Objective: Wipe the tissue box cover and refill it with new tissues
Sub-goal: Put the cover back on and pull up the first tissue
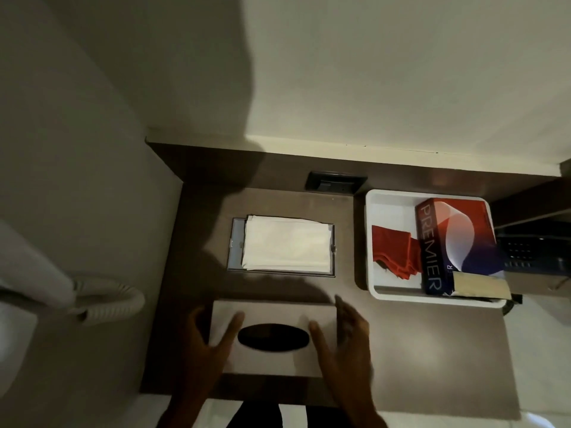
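A white tissue box cover with a dark oval slot on top sits near the front edge of the dark wooden table. My left hand grips its left end, thumb lying on the top. On the right end is my right hand, fingers spread, thumb on top. Behind the cover lies a grey base tray holding a stack of white tissues. A red and blue tissue carton marked PREMIER and a red cloth lie in a white bin at right.
A black socket plate is set in the table's back panel. White coiled hose hangs at the left beside a white fixture. A dark keypad device sits right of the bin. A yellowish sponge-like block rests on the bin's front corner.
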